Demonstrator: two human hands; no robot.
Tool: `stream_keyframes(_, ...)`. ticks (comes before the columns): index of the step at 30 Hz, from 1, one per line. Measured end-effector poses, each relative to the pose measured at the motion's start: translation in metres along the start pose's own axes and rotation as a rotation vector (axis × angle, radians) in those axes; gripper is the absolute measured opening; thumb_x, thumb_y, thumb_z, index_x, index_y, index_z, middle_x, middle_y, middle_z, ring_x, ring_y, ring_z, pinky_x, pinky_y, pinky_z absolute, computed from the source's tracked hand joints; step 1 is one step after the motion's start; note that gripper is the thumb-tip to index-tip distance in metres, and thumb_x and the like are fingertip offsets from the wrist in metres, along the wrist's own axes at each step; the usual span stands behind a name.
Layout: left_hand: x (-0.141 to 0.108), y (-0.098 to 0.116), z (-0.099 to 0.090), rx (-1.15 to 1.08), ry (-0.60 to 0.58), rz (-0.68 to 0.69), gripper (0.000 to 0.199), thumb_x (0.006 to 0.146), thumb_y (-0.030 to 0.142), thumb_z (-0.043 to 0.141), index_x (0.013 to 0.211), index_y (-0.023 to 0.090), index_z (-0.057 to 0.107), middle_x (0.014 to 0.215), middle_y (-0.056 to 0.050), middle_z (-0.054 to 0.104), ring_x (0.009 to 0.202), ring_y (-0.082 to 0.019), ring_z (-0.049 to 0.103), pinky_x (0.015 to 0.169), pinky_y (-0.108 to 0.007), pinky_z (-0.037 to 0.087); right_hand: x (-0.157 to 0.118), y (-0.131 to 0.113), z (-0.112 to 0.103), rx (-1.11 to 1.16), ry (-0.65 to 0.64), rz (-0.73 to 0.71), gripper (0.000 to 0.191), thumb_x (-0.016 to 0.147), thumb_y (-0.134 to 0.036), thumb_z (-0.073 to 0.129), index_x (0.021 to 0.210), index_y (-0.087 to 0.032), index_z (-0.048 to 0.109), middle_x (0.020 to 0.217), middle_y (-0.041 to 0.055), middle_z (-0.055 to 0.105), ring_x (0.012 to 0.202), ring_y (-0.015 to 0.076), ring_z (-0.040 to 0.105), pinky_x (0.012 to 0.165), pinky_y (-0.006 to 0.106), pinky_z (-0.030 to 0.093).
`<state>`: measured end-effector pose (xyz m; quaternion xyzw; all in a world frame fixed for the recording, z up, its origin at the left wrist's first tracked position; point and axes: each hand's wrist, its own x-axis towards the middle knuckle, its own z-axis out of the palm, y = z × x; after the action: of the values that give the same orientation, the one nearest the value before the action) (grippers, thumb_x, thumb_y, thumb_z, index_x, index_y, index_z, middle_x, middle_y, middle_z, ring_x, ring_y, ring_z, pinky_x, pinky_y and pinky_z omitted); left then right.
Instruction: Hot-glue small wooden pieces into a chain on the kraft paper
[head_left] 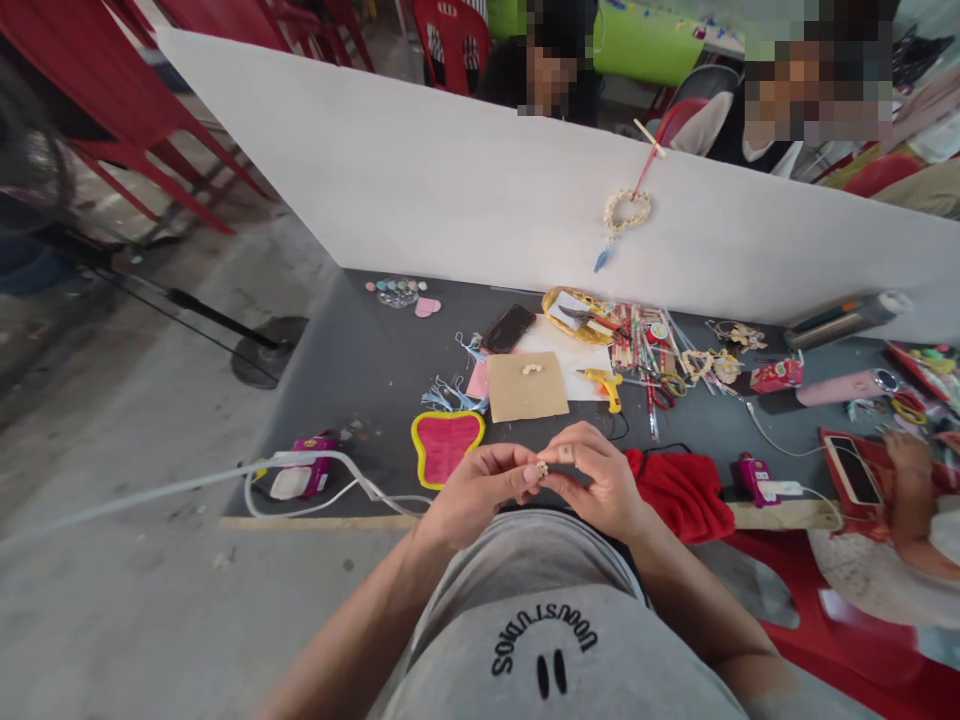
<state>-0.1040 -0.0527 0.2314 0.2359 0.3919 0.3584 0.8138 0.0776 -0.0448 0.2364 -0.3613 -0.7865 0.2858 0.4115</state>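
Close to my body, at the table's front edge, my left hand point(506, 477) and my right hand point(589, 468) meet fingertip to fingertip. Both pinch a small cluster of cream-coloured beads point(541, 469), partly covered by the fingers. Just beyond lies a brown cardboard square point(517, 392) with a short curved piece of similar beads point(531, 369) on it. A yellow hot glue gun point(606, 385) rests right of the cardboard. Left of my hands is a pink pad with a yellow border point(448, 447).
A white partition point(465, 180) backs the grey table point(360, 370), with a heart-shaped bead ornament point(627, 210) hanging on it. Blue tassels point(454, 394), a black phone point(509, 328), a woven basket point(574, 316), a red cloth point(679, 495) and purple power blocks point(756, 482) lie around. Another person's hand point(906, 452) is at right.
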Motion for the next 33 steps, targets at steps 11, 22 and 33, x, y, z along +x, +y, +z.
stream_keyframes(11,0.0013,-0.0020,0.0006,-0.022,0.024,-0.005,0.033,0.059,0.036,0.086,0.064,0.012,0.066,0.054,0.001,0.060,0.050,-0.006,0.050,0.052,-0.018,0.037,0.0004,0.0045,0.0007,0.000,-0.026,-0.015,0.016,0.084,-0.021,0.069,0.100,-0.021,0.067,0.087,0.0059,0.066,0.083,0.0177,0.060,0.075,0.032,0.054)
stream_keyframes(22,0.0014,-0.0030,-0.0003,-0.110,0.008,-0.028,0.035,0.057,0.037,0.088,0.061,0.011,0.064,0.052,0.001,0.059,0.046,-0.005,0.048,0.049,-0.017,0.035,0.0004,0.0011,0.0018,0.066,-0.002,-0.019,0.021,0.086,-0.022,0.067,0.107,-0.020,0.067,0.092,0.0075,0.066,0.084,0.0167,0.063,0.075,0.030,0.055)
stream_keyframes(33,0.0006,-0.0100,0.0023,-0.060,0.074,0.078,0.036,0.055,0.038,0.088,0.061,0.012,0.064,0.053,0.000,0.061,0.050,-0.007,0.049,0.051,-0.019,0.035,0.0014,-0.0028,0.0073,0.087,0.047,0.001,0.010,0.087,-0.023,0.064,0.097,-0.021,0.068,0.085,0.0060,0.065,0.078,0.0155,0.063,0.070,0.028,0.055)
